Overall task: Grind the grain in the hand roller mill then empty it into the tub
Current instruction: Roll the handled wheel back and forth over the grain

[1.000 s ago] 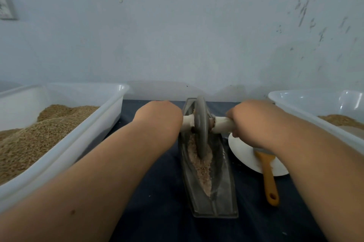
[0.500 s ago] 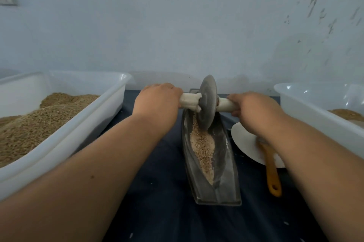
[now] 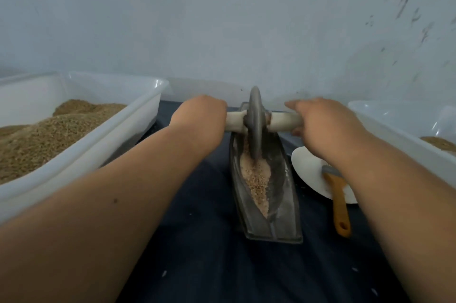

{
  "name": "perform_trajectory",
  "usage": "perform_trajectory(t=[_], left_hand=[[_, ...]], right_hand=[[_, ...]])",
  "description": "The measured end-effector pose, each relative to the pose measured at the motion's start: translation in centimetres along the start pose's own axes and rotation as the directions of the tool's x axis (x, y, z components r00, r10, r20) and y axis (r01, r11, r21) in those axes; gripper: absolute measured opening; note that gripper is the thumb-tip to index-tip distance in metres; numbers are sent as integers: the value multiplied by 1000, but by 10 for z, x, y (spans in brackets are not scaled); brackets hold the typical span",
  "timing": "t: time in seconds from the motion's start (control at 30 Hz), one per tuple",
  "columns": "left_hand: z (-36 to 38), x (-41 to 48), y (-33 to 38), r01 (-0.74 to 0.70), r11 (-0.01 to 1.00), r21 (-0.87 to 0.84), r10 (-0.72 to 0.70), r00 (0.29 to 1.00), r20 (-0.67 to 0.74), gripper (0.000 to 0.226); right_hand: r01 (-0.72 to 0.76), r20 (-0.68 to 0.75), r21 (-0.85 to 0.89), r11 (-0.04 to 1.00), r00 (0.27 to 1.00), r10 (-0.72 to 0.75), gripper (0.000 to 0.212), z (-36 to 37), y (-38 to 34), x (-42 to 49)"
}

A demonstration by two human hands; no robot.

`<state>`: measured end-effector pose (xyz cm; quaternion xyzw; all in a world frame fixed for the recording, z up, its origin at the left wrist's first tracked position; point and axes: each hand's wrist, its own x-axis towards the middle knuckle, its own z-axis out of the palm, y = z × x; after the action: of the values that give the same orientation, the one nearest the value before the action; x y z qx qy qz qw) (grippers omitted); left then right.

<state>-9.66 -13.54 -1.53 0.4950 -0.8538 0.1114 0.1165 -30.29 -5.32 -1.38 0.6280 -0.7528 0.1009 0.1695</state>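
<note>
Left hand (image 3: pixel 199 116) and right hand (image 3: pixel 322 123) grip the white axle (image 3: pixel 234 123) either side of the grinding wheel (image 3: pixel 255 115) — presumably for even pressure.

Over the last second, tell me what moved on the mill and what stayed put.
The grinding wheel rolled away from the person along the trough to its far end, uncovering more of the crushed grain. The left hand and right hand went with it, each gripping its end of the white handle throughout. Trough, left tub, right tub, plate and brush stayed put.
</note>
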Motion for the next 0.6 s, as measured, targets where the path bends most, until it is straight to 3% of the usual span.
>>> perform_trajectory(t=[0.1, 0.23, 0.37, 0.5, 0.6], left_hand=[[18, 7, -9, 47, 996, -79, -47, 999, -4, 34], [30, 9, -18, 54, 989, -138, -57, 998, -13, 26], [13, 4, -17, -4, 998, -70, 3, 1000, -27, 29], [-24, -8, -10, -51, 995, 82, 44, 996, 81, 34], [-40, -18, 0, -60, 984, 169, 34, 988, 154, 33]], right_hand=[[19, -208, 145, 989, 978, 12, 46, 20, 7, 7], [58, -246, 72, 996, 968, -39, 41, 26, 8, 11], [-5, -35, -44, 999, 999, 3, 37, 3, 9, 5], [129, 226, -222, 966, 971, -78, 27, -34, 2, -10], [179, 322, -200, 963, 941, -108, 29, -55, -2, -19]])
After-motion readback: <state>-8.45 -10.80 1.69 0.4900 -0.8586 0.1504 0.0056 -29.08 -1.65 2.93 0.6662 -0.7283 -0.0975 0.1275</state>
